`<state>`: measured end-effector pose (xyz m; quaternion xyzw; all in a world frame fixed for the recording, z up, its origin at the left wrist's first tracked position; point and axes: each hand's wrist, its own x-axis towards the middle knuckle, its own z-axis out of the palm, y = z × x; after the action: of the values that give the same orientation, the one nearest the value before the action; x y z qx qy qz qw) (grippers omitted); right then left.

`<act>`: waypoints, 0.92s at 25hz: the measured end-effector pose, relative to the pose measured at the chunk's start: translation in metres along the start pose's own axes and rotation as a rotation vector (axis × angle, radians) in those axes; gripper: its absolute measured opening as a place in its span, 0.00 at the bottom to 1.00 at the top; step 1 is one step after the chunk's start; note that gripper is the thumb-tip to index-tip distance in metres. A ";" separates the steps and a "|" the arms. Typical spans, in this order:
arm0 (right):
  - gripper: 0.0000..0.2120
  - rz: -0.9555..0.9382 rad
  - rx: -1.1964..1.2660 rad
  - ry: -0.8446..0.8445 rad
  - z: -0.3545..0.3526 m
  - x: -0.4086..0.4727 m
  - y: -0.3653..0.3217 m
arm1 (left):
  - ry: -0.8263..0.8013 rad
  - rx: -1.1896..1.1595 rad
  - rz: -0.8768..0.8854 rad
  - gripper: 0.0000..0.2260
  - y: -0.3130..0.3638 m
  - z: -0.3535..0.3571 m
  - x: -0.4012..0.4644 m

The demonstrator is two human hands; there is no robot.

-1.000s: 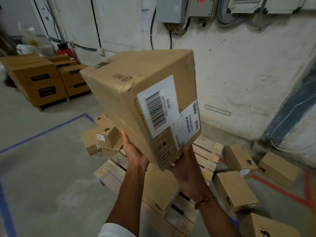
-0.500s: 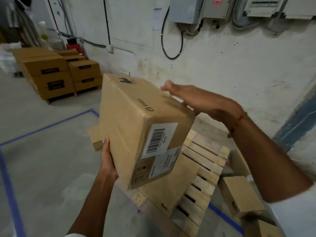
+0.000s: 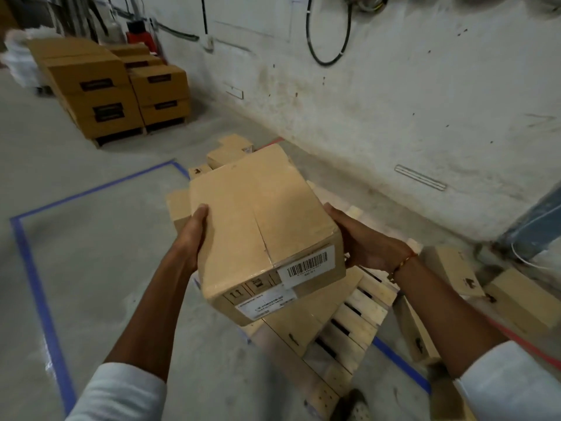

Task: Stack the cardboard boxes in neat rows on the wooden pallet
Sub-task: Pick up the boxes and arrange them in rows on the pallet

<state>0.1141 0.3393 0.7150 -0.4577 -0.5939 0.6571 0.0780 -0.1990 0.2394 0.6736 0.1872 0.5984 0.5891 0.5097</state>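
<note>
A cardboard box [image 3: 261,226] is gripped between both hands and held in the air above the wooden pallet [image 3: 352,326]. The left hand [image 3: 191,238] is clamped on the box's left side, its thumb laid over the top edge; the right hand [image 3: 364,247] is wrapped against the right side, its fingers hidden behind the box. A thread bracelet [image 3: 402,262] is worn on the right wrist. A barcode label [image 3: 306,264] is stuck on the near face of the held box.

Under the held box, a second box [image 3: 306,314] lies flat on the pallet slats. Blue tape [image 3: 39,287] is laid on the concrete floor to the left. To the right of the pallet, several more boxes [image 3: 455,271] are scattered on the floor, some tilted. Beyond the held box, a few small boxes [image 3: 230,150] are partly seen by the pallet's far end. Further back on the left, larger cartons [image 3: 100,95] are stacked beside the stained white wall [image 3: 394,95], and a black cable [image 3: 331,34] hangs in a loop on it.
</note>
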 end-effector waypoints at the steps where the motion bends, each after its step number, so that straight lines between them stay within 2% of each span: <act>1: 0.33 -0.014 0.045 -0.007 -0.011 0.006 0.009 | 0.002 -0.032 -0.002 0.27 0.001 0.011 0.005; 3: 0.33 -0.052 0.149 -0.021 -0.037 0.017 0.024 | 0.016 -0.119 0.006 0.31 -0.002 0.030 0.019; 4: 0.35 -0.075 0.195 -0.034 -0.053 0.023 0.029 | 0.001 -0.161 0.009 0.31 -0.006 0.041 0.026; 7: 0.41 -0.115 0.271 -0.087 -0.103 0.042 0.037 | -0.023 -0.139 0.053 0.18 -0.014 0.097 0.036; 9: 0.44 -0.104 0.300 -0.103 -0.140 0.058 0.038 | -0.023 -0.129 0.102 0.15 -0.014 0.138 0.043; 13: 0.46 -0.072 0.392 -0.200 -0.219 0.098 0.046 | -0.020 -0.115 0.074 0.27 -0.013 0.202 0.068; 15: 0.46 -0.068 0.437 -0.266 -0.248 0.114 0.047 | -0.051 -0.171 0.027 0.22 -0.014 0.212 0.077; 17: 0.47 -0.079 0.450 -0.334 -0.268 0.125 0.040 | -0.014 -0.250 -0.001 0.16 -0.013 0.215 0.085; 19: 0.47 -0.083 0.423 -0.355 -0.280 0.135 0.033 | 0.006 -0.322 0.002 0.22 -0.016 0.227 0.095; 23: 0.39 -0.091 0.415 -0.331 -0.293 0.156 0.026 | 0.024 -0.428 0.043 0.23 -0.030 0.262 0.121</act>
<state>0.2394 0.6405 0.6500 -0.2912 -0.4711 0.8264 0.1013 -0.0199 0.4663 0.6551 0.0805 0.4615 0.7157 0.5180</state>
